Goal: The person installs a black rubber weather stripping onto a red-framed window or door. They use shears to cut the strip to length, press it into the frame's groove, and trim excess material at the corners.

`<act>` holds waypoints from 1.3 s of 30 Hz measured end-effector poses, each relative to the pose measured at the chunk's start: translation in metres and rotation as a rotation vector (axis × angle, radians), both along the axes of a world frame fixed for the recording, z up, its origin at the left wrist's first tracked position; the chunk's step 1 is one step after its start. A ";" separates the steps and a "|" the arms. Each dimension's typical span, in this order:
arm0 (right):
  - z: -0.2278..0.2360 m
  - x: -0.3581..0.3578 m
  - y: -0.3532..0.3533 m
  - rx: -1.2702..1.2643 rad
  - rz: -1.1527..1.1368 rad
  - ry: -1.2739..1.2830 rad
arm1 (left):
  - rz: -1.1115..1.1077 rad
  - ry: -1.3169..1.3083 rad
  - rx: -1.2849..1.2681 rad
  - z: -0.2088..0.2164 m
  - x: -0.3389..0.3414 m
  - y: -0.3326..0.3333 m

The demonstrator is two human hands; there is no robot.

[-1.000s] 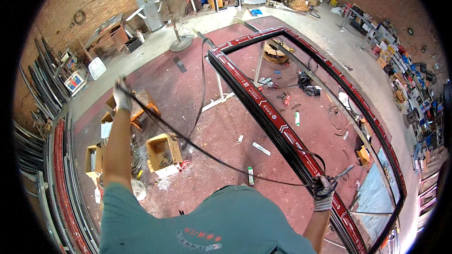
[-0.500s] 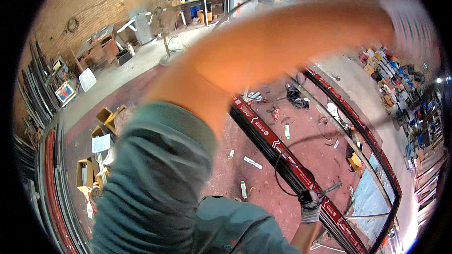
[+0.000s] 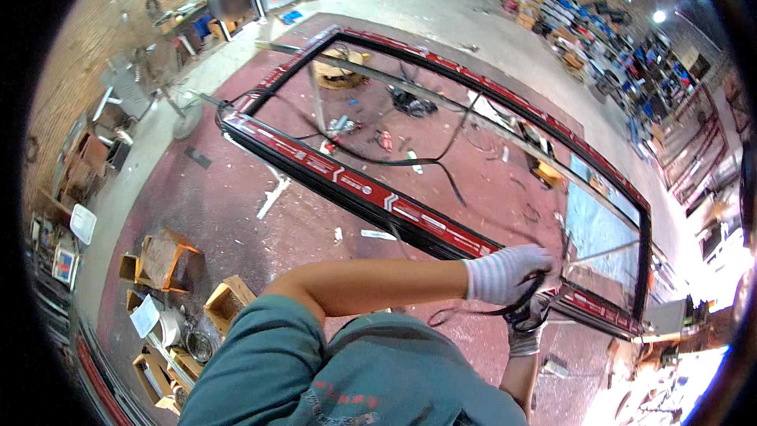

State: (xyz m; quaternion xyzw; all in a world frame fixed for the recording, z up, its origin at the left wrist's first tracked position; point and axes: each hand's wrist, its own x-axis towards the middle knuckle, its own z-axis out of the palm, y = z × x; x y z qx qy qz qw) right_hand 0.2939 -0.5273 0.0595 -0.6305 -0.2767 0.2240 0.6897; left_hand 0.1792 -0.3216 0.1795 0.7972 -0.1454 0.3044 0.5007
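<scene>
My left hand (image 3: 512, 274), in a white and pale-striped glove, reaches across in front of me with its fingers closed. Just below it is my right hand (image 3: 527, 323), gloved with a dark palm and also closed. A thin, flexible black strip (image 3: 465, 313) runs between the two hands, and a loop of it hangs to the left. Both hands are over the near side of a large rectangular dark frame (image 3: 347, 181), which has red printed film along its bars. More long black strip (image 3: 378, 160) lies curved across the frame and its opening.
Open cardboard boxes (image 3: 229, 304) and a white bucket (image 3: 172, 327) stand at the lower left. Black bundled material (image 3: 412, 101) and scraps lie on the red floor inside the frame. Shelves and piled stock (image 3: 583, 39) line the far right; a bench and a grey cabinet (image 3: 126, 83) stand along the brick wall.
My left arm, raised and blurred across the view before, has come down to my right hand. The view has shifted, so the frame's far left corner now shows.
</scene>
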 end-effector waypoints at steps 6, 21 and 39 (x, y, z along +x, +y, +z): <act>0.024 0.002 0.025 0.017 0.108 0.738 | -0.457 0.784 -1.068 -0.017 -0.012 -0.050; 0.161 0.030 -0.032 0.254 0.119 0.186 | 0.501 0.217 0.427 -0.077 -0.014 0.052; 0.215 0.153 -0.369 0.886 -0.327 0.077 | 0.794 0.791 0.663 -0.119 0.076 0.178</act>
